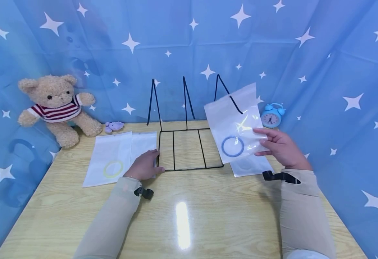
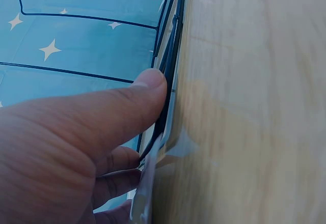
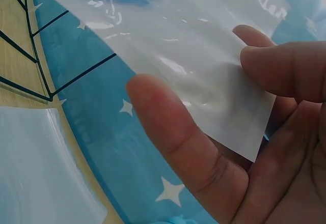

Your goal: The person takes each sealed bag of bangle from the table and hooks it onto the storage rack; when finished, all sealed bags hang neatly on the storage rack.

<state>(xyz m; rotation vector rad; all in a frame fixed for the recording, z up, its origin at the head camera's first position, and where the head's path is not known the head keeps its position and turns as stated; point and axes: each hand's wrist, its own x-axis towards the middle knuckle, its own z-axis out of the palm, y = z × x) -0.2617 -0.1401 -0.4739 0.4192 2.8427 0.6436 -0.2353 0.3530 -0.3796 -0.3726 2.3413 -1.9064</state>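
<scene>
My left hand (image 1: 144, 166) holds the left front corner of a black wire rack (image 1: 173, 151). Its thumb (image 2: 147, 84) lies against the wire in the left wrist view, with the fingers on the other side. My right hand (image 1: 282, 146) pinches the lower right side of a clear-and-white plastic bag (image 1: 219, 118), lifted and tilted. Inside the bag shows a blue ring (image 1: 222, 150). The rack's right prong (image 1: 235, 103) slopes down in front of the bag's upper part; whether it passes through the bag's hole I cannot tell.
A bag with a yellow ring (image 1: 104, 153) and another bag (image 1: 143, 142) lie left of the rack. A further bag (image 1: 251, 167) lies under the raised one. Behind are a teddy bear (image 1: 57, 97), a small purple toy (image 1: 113, 126) and a blue alarm clock (image 1: 271, 118).
</scene>
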